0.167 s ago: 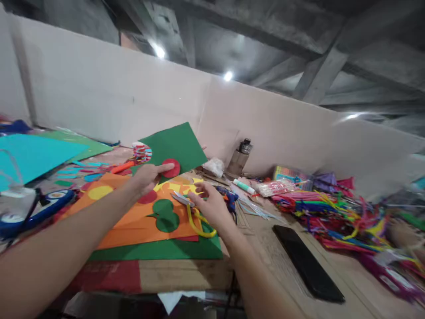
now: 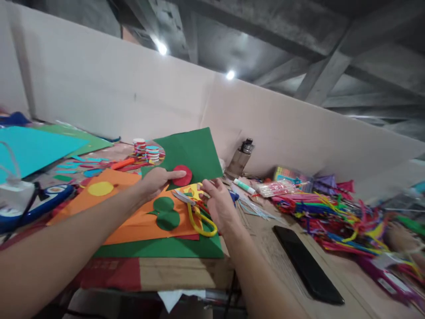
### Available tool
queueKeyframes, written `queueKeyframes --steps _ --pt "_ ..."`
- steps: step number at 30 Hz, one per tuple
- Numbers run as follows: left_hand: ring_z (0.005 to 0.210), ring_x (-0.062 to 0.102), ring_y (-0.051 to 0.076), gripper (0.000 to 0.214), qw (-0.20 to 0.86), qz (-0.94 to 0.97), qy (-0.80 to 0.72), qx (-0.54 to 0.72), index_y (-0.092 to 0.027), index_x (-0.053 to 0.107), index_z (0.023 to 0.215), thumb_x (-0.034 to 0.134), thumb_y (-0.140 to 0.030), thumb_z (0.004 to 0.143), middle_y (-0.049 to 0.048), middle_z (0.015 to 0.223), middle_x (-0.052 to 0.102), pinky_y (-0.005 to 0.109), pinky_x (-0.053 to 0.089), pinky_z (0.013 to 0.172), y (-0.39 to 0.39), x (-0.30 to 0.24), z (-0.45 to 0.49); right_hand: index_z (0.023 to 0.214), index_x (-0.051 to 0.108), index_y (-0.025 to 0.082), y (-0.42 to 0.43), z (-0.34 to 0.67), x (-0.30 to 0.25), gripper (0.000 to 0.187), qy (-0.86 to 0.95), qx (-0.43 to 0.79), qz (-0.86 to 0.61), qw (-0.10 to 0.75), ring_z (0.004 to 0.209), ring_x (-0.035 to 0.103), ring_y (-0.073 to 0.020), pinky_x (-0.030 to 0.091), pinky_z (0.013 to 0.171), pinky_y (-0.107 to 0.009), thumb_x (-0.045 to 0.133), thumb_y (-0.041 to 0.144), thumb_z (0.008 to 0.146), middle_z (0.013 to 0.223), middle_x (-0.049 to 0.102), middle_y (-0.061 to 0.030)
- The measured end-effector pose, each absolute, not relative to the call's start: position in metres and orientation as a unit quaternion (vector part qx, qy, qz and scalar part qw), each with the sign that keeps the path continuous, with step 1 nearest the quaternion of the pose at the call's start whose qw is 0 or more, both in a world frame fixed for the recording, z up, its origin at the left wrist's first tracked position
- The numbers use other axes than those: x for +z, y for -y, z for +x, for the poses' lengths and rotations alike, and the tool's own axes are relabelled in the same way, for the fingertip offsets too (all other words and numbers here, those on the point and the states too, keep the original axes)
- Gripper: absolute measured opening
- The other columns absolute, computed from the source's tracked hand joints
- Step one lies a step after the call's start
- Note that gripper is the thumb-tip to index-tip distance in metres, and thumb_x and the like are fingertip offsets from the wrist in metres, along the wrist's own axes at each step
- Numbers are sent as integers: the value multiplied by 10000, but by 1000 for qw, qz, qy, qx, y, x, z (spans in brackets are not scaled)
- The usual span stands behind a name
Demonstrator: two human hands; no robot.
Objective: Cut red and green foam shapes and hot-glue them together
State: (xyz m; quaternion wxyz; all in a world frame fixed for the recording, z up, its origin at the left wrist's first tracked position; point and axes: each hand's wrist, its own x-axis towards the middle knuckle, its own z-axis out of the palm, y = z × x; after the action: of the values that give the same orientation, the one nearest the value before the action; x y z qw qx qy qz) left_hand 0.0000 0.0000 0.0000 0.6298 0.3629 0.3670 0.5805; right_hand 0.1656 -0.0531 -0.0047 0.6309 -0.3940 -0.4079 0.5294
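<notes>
The left hand holds a green sheet above the table, thumb pinning a red disc to it. The right hand, half-curled, sits beside yellow scissors on orange paper; whether it grips them cannot be told.

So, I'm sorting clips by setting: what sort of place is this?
Most likely a paper-craft worktable in a bare, workshop-like room. The left hand holds a green sheet above orange paper and yellow-handled scissors, bright pipe cleaners are heaped to the right, and concrete beams run overhead.
</notes>
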Motion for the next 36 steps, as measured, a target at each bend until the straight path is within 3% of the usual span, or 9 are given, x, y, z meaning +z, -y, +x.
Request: queueKeyframes --steps 2,5,9,13,16,19,22,31,36 --pt "485 527 131 339 650 395 -375 530 -124 584 447 903 -225 392 25 486 579 267 453 487 10 1 6 777 537 199 56 163 -4 393 371 552 -356 657 734 597 -102 468 606 -203 850 289 557 805 613 43" --pt "434 492 125 333 639 437 -413 480 -133 590 413 894 -269 411 27 447 563 254 393 420 22 4 10 691 554 178 60 157 -5 362 342 558 -365 662 691 622 -127 497 593 -231 867 248 524 719 649 24" --pt "346 359 70 379 592 480 -459 456 -158 529 338 885 -248 434 -28 351 451 224 256 349 26 5 9 780 643 175 60 149 -8 370 329 544 -374 675 710 662 -160 549 640 -280 864 183 483 752 708 3" --pt "370 419 103 366 603 488 -452 441 -163 548 360 881 -273 466 -9 377 491 242 296 372 22 2 9 820 657 181 56 143 -13 387 333 528 -345 701 768 690 -184 575 735 -320 837 150 479 791 733 -2" --pt "428 491 118 354 621 475 -395 482 -162 550 417 883 -264 480 -8 435 527 245 365 430 20 -4 15 767 661 152 54 141 -13 316 304 520 -349 718 740 694 -190 576 768 -327 818 150 493 746 729 -25" --pt "574 578 122 264 672 437 -288 523 -157 639 635 855 -294 569 16 659 642 234 433 521 23 -12 27 783 668 156 53 142 -10 322 255 500 -346 752 727 691 -183 587 744 -311 807 129 493 755 730 -21" --pt "566 528 79 275 704 391 -236 544 -163 653 761 844 -277 598 -16 686 605 209 412 523 31 -20 40 787 654 176 51 146 -9 308 205 479 -336 784 746 688 -159 589 736 -275 787 106 517 768 727 1" --pt "578 523 90 264 710 298 -221 599 -123 640 643 859 -239 552 1 612 599 233 424 568 46 -26 64 786 661 161 54 139 -18 269 163 506 -318 785 612 639 -88 535 582 -173 786 105 555 725 713 19" --pt "590 559 90 247 702 242 -235 628 -118 654 648 858 -173 519 15 650 651 225 446 582 45 -18 62 791 661 178 55 132 -22 300 216 493 -322 779 734 669 -126 559 719 -240 806 171 529 801 726 3"
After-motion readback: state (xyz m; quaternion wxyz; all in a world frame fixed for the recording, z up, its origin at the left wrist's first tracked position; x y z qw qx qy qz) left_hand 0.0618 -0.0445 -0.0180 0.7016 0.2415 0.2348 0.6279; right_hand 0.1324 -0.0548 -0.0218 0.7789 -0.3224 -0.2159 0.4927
